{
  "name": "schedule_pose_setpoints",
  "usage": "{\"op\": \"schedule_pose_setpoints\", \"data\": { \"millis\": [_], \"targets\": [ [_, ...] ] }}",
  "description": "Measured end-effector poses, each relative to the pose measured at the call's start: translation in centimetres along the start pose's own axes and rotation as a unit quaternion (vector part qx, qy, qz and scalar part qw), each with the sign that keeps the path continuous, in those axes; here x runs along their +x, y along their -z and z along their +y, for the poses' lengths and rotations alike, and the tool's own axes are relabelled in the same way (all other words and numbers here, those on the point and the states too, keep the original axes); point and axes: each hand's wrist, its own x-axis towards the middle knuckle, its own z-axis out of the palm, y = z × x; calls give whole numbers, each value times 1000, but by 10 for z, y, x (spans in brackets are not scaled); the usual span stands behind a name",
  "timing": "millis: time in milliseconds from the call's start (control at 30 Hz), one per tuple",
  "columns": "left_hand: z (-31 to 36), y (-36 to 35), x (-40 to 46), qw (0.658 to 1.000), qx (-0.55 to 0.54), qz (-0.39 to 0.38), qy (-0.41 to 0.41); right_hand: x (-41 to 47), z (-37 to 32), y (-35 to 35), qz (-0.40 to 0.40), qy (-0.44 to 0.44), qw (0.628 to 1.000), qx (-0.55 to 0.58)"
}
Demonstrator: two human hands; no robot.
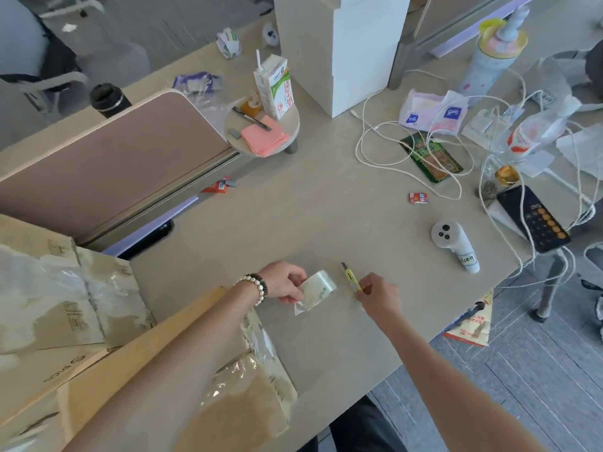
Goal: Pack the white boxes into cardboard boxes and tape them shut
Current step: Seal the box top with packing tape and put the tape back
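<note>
Starting at our left edge, we list the cardboard boxes [65,308]: flattened or half-open brown cartons patched with old clear tape, lying at the desk's near-left corner and partly under our left forearm. We judge them light and stiff across the panels but floppy at the flaps, best taken by a panel edge or a fold. Next, our left hand [283,283], bead bracelet at the wrist, reaches out over the desk [293,207] with fingers curled round a roll of clear tape [318,288]; a short free end hangs off the roll's near side. The roll we judge light and rigid, sticky only on that tail, so the hold belongs on its outer ring. Just beside it to the right lies a yellow utility knife [350,277], whose near end our right hand [378,293] pinches between fingertips, the forearm coming in from lower right; whether the blade is out we cannot tell. Further right lie a white handheld device [456,246] and a dark phone [535,220] among white cables [375,148]. At the far side stands a tall stack of white boxes [342,44], well apart from the cartons; they look smooth and stiff, and their weight we cannot judge.
</note>
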Motion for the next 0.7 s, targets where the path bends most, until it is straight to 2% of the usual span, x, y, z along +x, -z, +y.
{"op": "schedule_pose_setpoints", "data": {
  "millis": [100,200,267,300,367,467,567,700],
  "targets": [
    [1,-3,-1,1000,5,8,3,11,6,2,2,27,999,-39],
    [0,-4,-2,1000,6,13,14,17,1,5,18,25,1000,-3],
    [1,-5,-4,999,17,25,26,16,-15,8,18,72,997,34],
    [1,-6,-4,999,25,30,33,15,-26,9,4,117,992,42],
    [3,-6,-5,997,49,34,42,10,-49,11,-76,208,975,15],
    [8,-6,-8,994,76,47,63,8,-70,7,-190,262,944,-72],
    [7,-8,-9,989,100,70,88,11,-75,1,-202,269,930,-150],
    [-2,-6,-12,986,84,77,122,8,-80,5,-195,250,931,-182]
  ]
}}
